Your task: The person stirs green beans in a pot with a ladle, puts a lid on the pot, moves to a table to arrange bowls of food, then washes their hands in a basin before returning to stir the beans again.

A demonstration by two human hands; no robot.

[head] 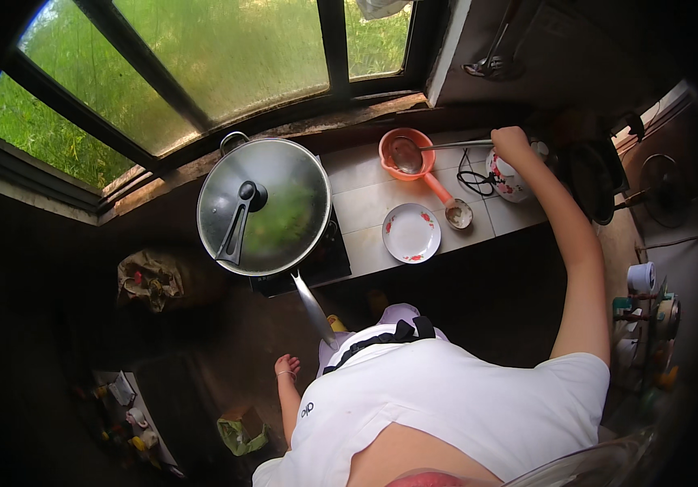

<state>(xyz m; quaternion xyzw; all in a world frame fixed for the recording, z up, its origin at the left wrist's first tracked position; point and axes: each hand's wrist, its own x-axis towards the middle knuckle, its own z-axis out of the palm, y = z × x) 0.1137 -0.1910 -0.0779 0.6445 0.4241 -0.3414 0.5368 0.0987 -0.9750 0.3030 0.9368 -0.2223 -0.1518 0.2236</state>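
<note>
My right hand (510,145) grips the end of a long-handled metal ladle (455,146). The ladle's bowl rests in or just over an orange plastic dipper (387,167) on the tiled counter. Low at my side hangs my left hand (288,365), loosely curled with nothing visible in it. In front of me, a large wok with a long metal handle (315,310) sits on a black cooktop (338,255). Its fogged glass lid (288,182) is on, and green food shows blurrily through it. A white plate with red flowers (412,234) and a small bowl (459,214) stand near the dipper.
A floral-patterned pot or kettle (504,182) with a black cord (474,179) stands below my right hand. Windows (221,55) rise behind the counter. A dark pan (592,182) is at the right. A green bag-lined bin (242,432) and a crumpled sack (151,280) sit lower left.
</note>
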